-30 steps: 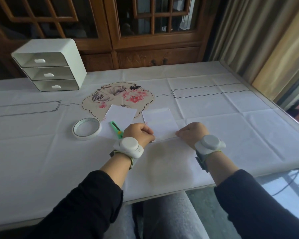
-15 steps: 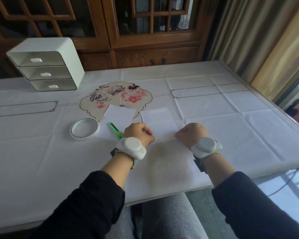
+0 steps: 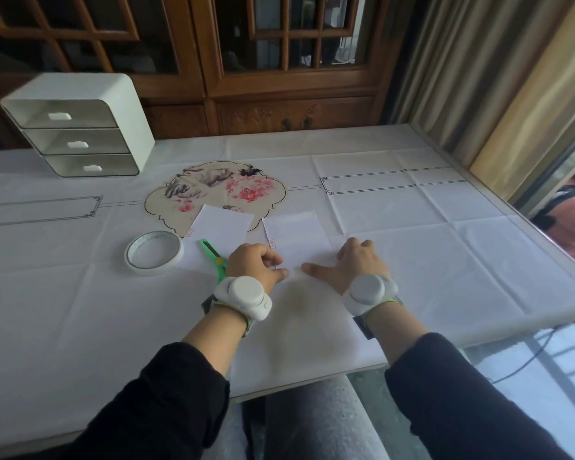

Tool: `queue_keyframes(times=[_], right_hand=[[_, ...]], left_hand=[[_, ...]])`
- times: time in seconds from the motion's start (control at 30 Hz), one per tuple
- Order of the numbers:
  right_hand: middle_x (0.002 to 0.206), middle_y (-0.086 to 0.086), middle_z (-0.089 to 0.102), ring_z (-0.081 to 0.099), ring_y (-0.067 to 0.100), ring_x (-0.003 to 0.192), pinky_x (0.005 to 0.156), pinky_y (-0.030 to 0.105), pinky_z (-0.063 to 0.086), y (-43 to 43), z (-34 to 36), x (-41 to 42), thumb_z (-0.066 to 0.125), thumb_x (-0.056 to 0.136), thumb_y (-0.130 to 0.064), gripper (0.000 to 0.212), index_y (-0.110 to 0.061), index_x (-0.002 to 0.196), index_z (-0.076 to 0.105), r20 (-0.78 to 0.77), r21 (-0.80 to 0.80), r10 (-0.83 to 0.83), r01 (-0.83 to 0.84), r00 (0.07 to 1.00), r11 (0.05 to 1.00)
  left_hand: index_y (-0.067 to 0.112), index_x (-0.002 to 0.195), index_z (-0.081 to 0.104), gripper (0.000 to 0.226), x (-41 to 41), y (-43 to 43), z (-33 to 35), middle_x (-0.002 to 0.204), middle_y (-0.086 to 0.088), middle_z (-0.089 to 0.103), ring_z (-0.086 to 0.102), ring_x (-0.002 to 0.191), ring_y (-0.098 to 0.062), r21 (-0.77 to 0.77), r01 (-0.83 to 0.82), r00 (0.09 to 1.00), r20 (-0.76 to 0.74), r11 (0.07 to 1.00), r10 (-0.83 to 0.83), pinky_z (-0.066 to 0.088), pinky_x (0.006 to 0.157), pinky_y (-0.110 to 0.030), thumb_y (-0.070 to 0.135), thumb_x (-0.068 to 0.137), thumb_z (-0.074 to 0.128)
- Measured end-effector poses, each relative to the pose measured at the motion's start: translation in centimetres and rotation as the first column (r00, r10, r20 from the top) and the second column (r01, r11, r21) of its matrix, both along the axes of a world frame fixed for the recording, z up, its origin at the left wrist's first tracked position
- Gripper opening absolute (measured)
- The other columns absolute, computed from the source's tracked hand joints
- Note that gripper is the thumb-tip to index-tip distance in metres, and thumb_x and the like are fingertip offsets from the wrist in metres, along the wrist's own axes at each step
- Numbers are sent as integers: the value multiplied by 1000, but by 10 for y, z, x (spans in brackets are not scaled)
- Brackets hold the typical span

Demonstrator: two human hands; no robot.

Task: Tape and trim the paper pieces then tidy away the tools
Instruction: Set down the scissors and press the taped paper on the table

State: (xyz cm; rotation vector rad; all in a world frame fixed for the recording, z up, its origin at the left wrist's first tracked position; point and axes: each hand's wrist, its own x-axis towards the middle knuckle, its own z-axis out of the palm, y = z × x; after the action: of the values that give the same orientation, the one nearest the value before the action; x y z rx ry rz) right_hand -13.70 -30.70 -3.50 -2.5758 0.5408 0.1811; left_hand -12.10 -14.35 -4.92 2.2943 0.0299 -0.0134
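Two white paper pieces lie side by side on the table: the left paper [image 3: 224,229] and the right paper [image 3: 294,232]. Green scissors [image 3: 213,254] lie on the left paper's near edge, partly hidden by my left hand [image 3: 254,263]. A tape roll [image 3: 153,252] sits left of the scissors. My left hand has its fingers curled and its thumb stretched out at the right paper's near left corner; nothing shows in its grip. My right hand [image 3: 357,262] lies flat with spread fingers on the right paper's near right corner, its thumb pointing toward the left thumb.
A white three-drawer box [image 3: 77,124] stands at the back left, drawers shut. A fan-shaped flower print [image 3: 213,189] lies behind the papers. The table's near edge [image 3: 312,380] is close to my lap, its right edge [image 3: 512,207] is by the curtains, and a wooden cabinet stands behind.
My right hand has gone from a fist to flat, spread fingers. My left thumb has stretched out toward it. Both hands stay at the right paper's near edge.
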Motion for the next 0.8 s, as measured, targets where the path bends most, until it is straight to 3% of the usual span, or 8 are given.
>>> queue_keyframes(times=[0.1,0.27,0.43,0.6,0.7,0.8], right_hand=[[115,4,45,59,27,94,74,31,42,-2,0,0,70,63,-67,74,-14,111,51,4,20,12,-13,1000,1000],[115,5,56,51,20,84,73,26,39,-21,-2,6,75,73,-44,50,-13,108,57,29,145,4,-8,1000,989],[88,-4,62,63,21,91,81,26,48,-33,-10,9,74,76,-29,17,-22,86,62,102,222,-41,18,994,975],[89,-4,61,59,18,84,74,23,43,-32,-10,10,69,80,-24,12,-22,91,64,112,231,-26,0,993,973],[97,-1,66,58,20,82,72,24,43,-24,-4,15,59,87,-19,18,-19,103,65,198,283,-61,3,978,959],[113,6,63,60,26,99,77,24,42,-9,0,32,52,90,-11,28,-16,116,60,312,269,-77,-10,947,963]], left_hand=[[9,88,72,22,-1,0,-1,73,1,53,50,66,-12,-2,9,1000,28,1000,-9,31,61,-8,14,68,79],[9,89,71,22,-1,2,-2,80,-1,54,50,69,-12,13,29,998,48,999,-30,31,62,-8,14,70,78],[12,89,71,20,0,2,-3,85,-1,54,51,72,-12,53,33,998,54,998,-36,33,64,-11,16,71,77],[13,93,72,18,2,2,-3,96,-6,65,56,77,-14,74,45,999,14,996,-47,39,72,-17,12,75,73],[12,94,73,23,3,0,5,102,-7,72,64,94,-21,51,7,1000,17,999,-8,46,83,-20,1,81,58],[16,103,69,37,5,-2,12,111,-3,69,60,108,-22,-42,-76,994,69,996,79,44,89,-22,-3,84,44]])
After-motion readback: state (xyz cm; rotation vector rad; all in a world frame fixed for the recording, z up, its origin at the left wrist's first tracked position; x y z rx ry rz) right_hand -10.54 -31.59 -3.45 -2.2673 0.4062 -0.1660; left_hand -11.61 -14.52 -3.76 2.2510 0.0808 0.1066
